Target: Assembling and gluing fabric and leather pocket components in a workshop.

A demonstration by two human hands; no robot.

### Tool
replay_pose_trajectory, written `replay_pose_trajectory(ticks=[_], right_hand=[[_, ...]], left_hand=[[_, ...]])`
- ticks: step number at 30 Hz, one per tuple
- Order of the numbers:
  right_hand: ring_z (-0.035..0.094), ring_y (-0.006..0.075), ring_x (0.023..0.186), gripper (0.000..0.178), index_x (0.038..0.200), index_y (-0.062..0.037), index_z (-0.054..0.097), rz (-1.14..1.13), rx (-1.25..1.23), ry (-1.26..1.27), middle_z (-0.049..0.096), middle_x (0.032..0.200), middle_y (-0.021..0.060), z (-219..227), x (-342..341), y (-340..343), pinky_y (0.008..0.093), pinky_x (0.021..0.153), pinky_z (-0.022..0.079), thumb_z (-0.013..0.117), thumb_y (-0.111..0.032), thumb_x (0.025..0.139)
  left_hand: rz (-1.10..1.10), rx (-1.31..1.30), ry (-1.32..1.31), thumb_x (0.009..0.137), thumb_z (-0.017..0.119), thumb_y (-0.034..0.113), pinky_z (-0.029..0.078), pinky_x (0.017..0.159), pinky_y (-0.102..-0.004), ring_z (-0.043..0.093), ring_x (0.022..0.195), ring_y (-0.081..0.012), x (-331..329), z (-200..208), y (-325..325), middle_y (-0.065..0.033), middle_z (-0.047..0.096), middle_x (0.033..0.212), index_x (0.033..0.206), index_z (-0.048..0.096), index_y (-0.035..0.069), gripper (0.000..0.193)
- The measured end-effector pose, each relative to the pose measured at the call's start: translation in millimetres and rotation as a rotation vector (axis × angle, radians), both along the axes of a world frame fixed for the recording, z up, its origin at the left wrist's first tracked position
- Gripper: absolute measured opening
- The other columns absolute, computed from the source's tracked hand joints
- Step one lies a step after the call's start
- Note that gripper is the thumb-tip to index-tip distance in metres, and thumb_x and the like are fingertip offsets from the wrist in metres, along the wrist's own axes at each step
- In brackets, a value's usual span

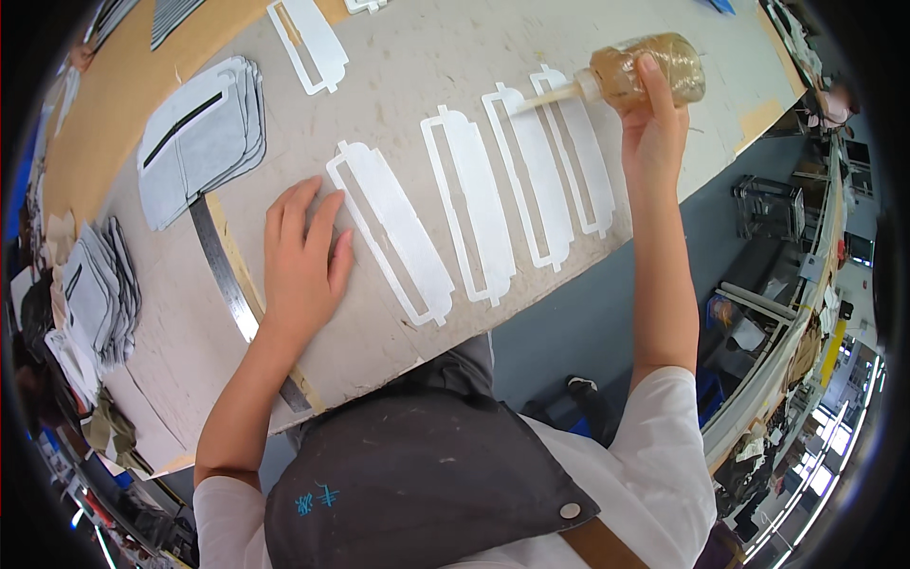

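My right hand (654, 123) is wrapped round a see-through plastic bottle (675, 68) with amber-brown liquid inside. The bottle lies tilted on its side in the air, its long pale nozzle (555, 98) pointing left. The nozzle tip is over the top end of a white slotted piece (534, 180); whether it touches cannot be made out. To the right lies another such piece (583, 152), to the left a third (469, 199). My left hand (305, 251) rests on the table with fingers apart, holding nothing, beside the leftmost white piece (393, 228).
A metal ruler strip (220, 261) lies left of my left hand. Stacked grey fabric panels (204, 142) sit at the far left, with more panels (100, 294) nearer. Another white piece (311, 43) lies at the back. The table edge (521, 292) runs diagonally before me.
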State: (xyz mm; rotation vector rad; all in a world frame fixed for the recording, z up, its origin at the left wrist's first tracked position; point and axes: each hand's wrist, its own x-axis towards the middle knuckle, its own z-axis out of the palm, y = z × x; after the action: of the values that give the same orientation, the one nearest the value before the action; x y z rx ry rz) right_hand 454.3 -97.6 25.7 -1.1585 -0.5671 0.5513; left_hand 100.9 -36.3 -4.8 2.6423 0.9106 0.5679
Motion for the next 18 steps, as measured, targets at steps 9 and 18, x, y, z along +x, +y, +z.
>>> replay_pose_trajectory(ticks=[9,18], right_hand=[[0.060,0.0157,0.099,0.039,0.115,0.0003,0.055,0.002,-0.060,-0.124,0.060,0.106,0.0075,-4.8,0.8,35.8,0.0323,0.084,0.051,0.070,-0.021,0.086],[0.059,0.0137,0.086,0.037,0.105,-0.0032,0.059,-0.027,-0.103,-0.094,0.061,0.094,0.0050,-3.8,-1.2,21.9,0.0295,0.072,0.049,0.076,-0.022,0.078]], left_hand=[[0.005,-0.035,0.003,0.078,0.064,0.004,0.041,0.097,-0.0443,0.045,0.118,-0.0379,-1.3,2.4,-1.4,-0.0185,0.047,0.131,0.117,0.057,0.000,0.040],[-0.001,-0.036,0.006,0.079,0.064,0.004,0.040,0.098,-0.0446,0.044,0.118,-0.0379,-0.3,2.1,-2.1,-0.0187,0.046,0.131,0.117,0.057,0.000,0.039]])
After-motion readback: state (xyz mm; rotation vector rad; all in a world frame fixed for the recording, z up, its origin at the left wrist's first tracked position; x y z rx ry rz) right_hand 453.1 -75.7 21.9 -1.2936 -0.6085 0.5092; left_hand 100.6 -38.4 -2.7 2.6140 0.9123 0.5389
